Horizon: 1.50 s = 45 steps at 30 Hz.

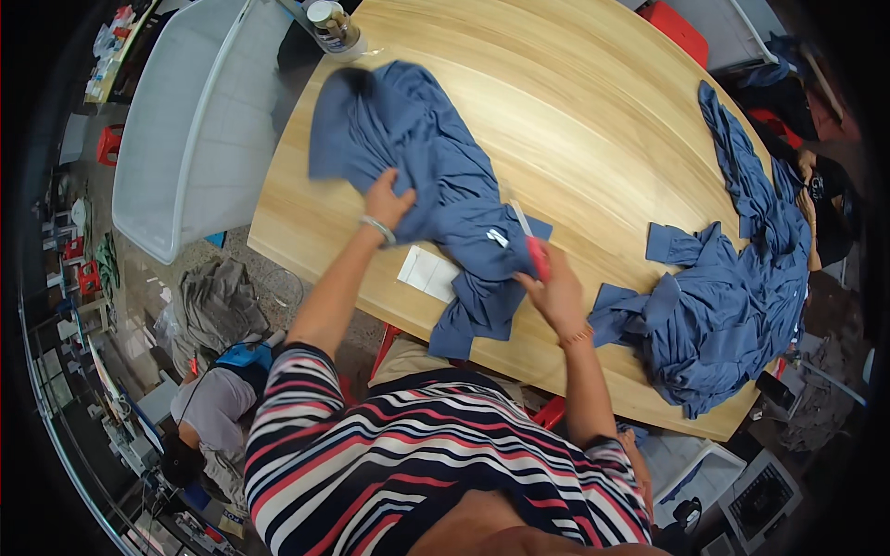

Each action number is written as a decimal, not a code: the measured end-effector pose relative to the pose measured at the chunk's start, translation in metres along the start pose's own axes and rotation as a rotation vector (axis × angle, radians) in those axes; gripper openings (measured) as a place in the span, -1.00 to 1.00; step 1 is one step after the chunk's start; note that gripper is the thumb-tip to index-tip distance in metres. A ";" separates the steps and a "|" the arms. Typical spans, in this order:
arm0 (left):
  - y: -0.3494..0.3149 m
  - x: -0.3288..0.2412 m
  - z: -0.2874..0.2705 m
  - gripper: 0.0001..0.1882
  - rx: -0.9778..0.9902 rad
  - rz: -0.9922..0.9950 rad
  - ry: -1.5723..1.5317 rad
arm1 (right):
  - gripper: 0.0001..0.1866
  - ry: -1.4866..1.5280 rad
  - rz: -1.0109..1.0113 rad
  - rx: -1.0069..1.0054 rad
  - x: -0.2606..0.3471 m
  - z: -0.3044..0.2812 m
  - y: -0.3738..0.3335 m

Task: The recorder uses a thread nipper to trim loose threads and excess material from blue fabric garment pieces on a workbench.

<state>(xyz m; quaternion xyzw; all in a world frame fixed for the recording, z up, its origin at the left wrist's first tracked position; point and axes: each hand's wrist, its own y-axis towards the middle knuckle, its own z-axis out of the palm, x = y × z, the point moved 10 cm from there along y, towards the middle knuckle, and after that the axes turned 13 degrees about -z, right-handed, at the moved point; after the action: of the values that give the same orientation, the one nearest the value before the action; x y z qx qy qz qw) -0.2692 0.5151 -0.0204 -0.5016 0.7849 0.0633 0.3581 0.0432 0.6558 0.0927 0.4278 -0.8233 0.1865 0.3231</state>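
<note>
A blue shirt (459,176) lies stretched across the wooden table in front of me, its far left end blurred by motion. My left hand (387,199) is closed on the cloth near its middle left. In my right hand (556,287) is a pair of red-handled scissors (536,258), the slim pale blade pointing away from me over the shirt's right edge. A small white label (499,238) shows on the shirt beside the blade. Partly under the cloth, a white sheet of paper (426,273) lies by the table's near edge.
More blue garments (714,315) are heaped on the right of the table (575,111), where another person's arm (808,204) reaches in. A jar (334,28) stands at the far left corner. A big white bin (185,130) borders the left side. Another person (218,408) is bent over at lower left.
</note>
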 end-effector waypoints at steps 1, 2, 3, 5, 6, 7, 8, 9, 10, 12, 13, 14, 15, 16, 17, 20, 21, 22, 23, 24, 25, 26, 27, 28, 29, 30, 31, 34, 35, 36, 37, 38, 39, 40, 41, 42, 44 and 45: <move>-0.016 -0.008 0.023 -0.38 0.107 -0.055 -0.102 | -0.30 -0.051 0.002 -0.059 0.002 0.010 0.009; -0.028 -0.017 0.049 -0.35 0.235 -0.096 -0.206 | -0.28 -0.116 0.018 -0.130 -0.004 0.017 0.013; -0.035 -0.006 0.064 -0.32 0.270 -0.103 -0.402 | -0.31 -0.147 0.157 -0.036 -0.014 0.033 0.020; -0.056 -0.010 0.088 -0.26 0.434 -0.224 -0.639 | -0.41 -0.158 0.250 -0.023 -0.053 0.047 0.009; -0.049 0.005 0.076 -0.29 0.359 -0.272 -0.349 | -0.47 -0.133 0.156 -0.086 -0.060 0.046 0.004; -0.054 -0.007 0.057 -0.33 0.260 -0.333 -0.506 | -0.53 -0.142 0.220 -0.053 -0.074 0.038 -0.001; -0.038 0.031 0.053 -0.38 0.211 -0.434 -0.458 | -0.57 -0.134 0.257 -0.011 -0.077 0.030 -0.002; -0.028 0.057 0.061 -0.46 0.309 -0.493 -0.665 | -0.61 -0.139 0.264 -0.041 -0.080 0.013 -0.007; -0.026 0.052 0.066 -0.51 0.407 -0.527 -0.771 | -0.61 -0.172 0.298 -0.077 -0.088 -0.012 -0.018; -0.024 0.028 0.068 -0.59 0.592 -0.610 -0.962 | -0.61 -0.174 0.287 -0.209 -0.088 -0.066 -0.040; -0.025 0.021 0.072 -0.63 0.679 -0.663 -1.048 | -0.61 -0.209 0.362 -0.223 -0.088 -0.090 -0.054; -0.023 0.019 0.062 -0.63 0.691 -0.660 -1.043 | -0.61 -0.229 0.333 -0.281 -0.089 -0.109 -0.063; -0.018 0.009 0.048 -0.64 0.713 -0.574 -1.154 | -0.61 -0.279 0.323 -0.303 -0.089 -0.127 -0.071; -0.017 -0.005 0.031 -0.65 0.730 -0.489 -1.261 | -0.61 -0.326 0.314 -0.323 -0.089 -0.144 -0.078; -0.019 -0.031 0.013 -0.67 0.723 -0.433 -1.383 | -0.60 -0.356 0.333 -0.341 -0.097 -0.156 -0.086; -0.015 -0.084 0.006 -0.71 0.814 -0.255 -1.565 | -0.60 -0.401 0.414 -0.303 -0.130 -0.162 -0.091; -0.018 -0.106 0.025 -0.71 0.854 -0.270 -1.525 | -0.60 -0.374 0.433 -0.285 -0.127 -0.161 -0.091; -0.017 -0.107 0.055 -0.71 0.920 -0.356 -1.479 | -0.60 -0.350 0.445 -0.263 -0.116 -0.162 -0.091; -0.025 -0.119 0.083 -0.66 1.031 -0.377 -1.432 | -0.62 -0.326 0.383 -0.261 -0.106 -0.157 -0.088; -0.035 -0.120 0.109 -0.66 1.067 -0.568 -1.436 | -0.63 -0.304 0.326 -0.264 -0.094 -0.153 -0.086; -0.030 -0.105 0.125 -0.62 0.942 -0.576 -1.423 | -0.61 -0.276 0.266 -0.214 -0.079 -0.143 -0.076; -0.038 -0.100 0.139 -0.60 0.931 -0.663 -1.364 | -0.61 -0.256 0.250 -0.198 -0.071 -0.133 -0.072; -0.037 -0.093 0.145 -0.53 0.900 -0.588 -1.345 | -0.61 -0.199 0.200 -0.147 -0.059 -0.118 -0.064; -0.038 -0.082 0.151 -0.53 0.849 -0.658 -1.362 | -0.61 -0.150 0.161 -0.097 -0.047 -0.106 -0.058; -0.041 -0.082 0.149 -0.55 0.826 -0.646 -1.373 | -0.60 -0.134 0.122 -0.081 -0.031 -0.099 -0.051; -0.044 -0.081 0.146 -0.56 0.804 -0.633 -1.384 | -0.60 -0.126 0.116 -0.067 -0.020 -0.094 -0.044; -0.046 -0.079 0.144 -0.56 0.788 -0.640 -1.386 | -0.62 -0.108 0.110 0.066 -0.009 -0.078 -0.036; -0.045 -0.066 0.136 -0.61 0.691 -0.600 -1.396 | -0.68 -0.101 0.003 0.202 0.011 -0.049 -0.025; -0.045 -0.058 0.143 -0.63 0.729 -0.670 -1.452 | -0.69 -0.128 0.001 0.293 0.018 -0.040 -0.021; -0.048 -0.050 0.148 -0.64 0.768 -0.738 -1.508 | -0.70 -0.156 -0.002 0.383 0.023 -0.029 -0.018; -0.051 -0.050 0.149 -0.67 0.782 -0.758 -1.470 | -0.73 -0.159 -0.027 0.360 0.025 -0.028 -0.012; -0.051 -0.047 0.149 -0.67 0.778 -0.760 -1.474 | -0.73 -0.159 -0.029 0.365 0.025 -0.023 -0.005; -0.051 -0.048 0.149 -0.68 0.799 -0.716 -1.455 | -0.73 -0.167 -0.050 0.341 0.028 -0.021 0.005; -0.050 -0.047 0.149 -0.70 0.816 -0.671 -1.437 | -0.74 -0.175 -0.075 0.319 0.032 -0.019 0.014; -0.049 -0.042 0.152 -0.70 0.810 -0.671 -1.443 | -0.74 -0.176 -0.079 0.324 0.035 -0.015 0.022; -0.047 -0.037 0.155 -0.74 0.783 -0.687 -1.443 | -0.73 -0.197 -0.090 0.369 0.039 -0.009 0.028; -0.043 -0.029 0.153 -0.77 0.755 -0.707 -1.441 | -0.73 -0.215 -0.099 0.417 0.042 -0.003 0.030; -0.044 -0.040 0.154 -0.79 0.897 -0.649 -1.531 | -0.73 -0.218 -0.104 0.443 0.039 -0.003 0.026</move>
<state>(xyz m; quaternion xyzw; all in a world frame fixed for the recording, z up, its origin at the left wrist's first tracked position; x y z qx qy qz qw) -0.1460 0.5940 -0.0973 -0.3330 0.1096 -0.0352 0.9359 0.0065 0.6492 0.1217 0.5476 -0.7692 0.2981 0.1400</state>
